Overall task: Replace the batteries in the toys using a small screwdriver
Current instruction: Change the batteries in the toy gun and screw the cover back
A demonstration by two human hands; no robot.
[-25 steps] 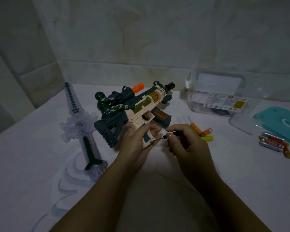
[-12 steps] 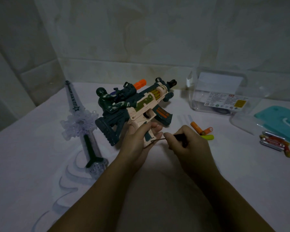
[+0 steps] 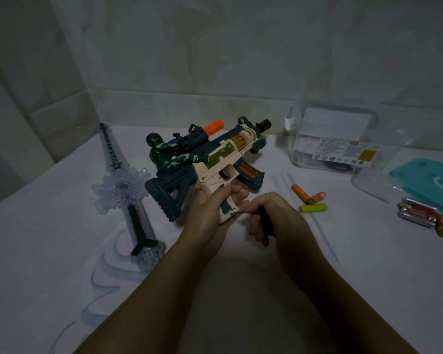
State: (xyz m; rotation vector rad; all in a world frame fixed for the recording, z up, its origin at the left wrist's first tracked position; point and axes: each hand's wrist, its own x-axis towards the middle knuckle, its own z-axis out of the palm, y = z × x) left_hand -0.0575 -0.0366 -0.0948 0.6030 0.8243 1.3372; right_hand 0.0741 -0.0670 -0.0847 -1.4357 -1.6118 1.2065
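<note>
A pink and dark teal toy gun point(image 3: 223, 159) stands tilted at the middle of the table, with my left hand point(image 3: 210, 215) wrapped around its grip. My right hand point(image 3: 274, 215) holds a small black-handled screwdriver point(image 3: 261, 215) whose thin tip touches the bottom of the grip. Behind the gun sits a green toy soldier with an orange-tipped launcher point(image 3: 172, 154). Two orange batteries point(image 3: 307, 195) and a yellow-green battery point(image 3: 313, 208) lie loose to the right. A pack of silver and red batteries point(image 3: 420, 213) lies farther right.
A clear toy sword point(image 3: 128, 190) with a dark handle lies at the left. A clear plastic box point(image 3: 343, 139) and its teal lid point(image 3: 427, 180) stand at the back right. Tiled walls close off the back and left of the white patterned surface point(image 3: 62, 251).
My right hand has shifted slightly and rotated, the screwdriver tip staying at the bottom of the gun's grip. My left hand and the gun have hardly moved.
</note>
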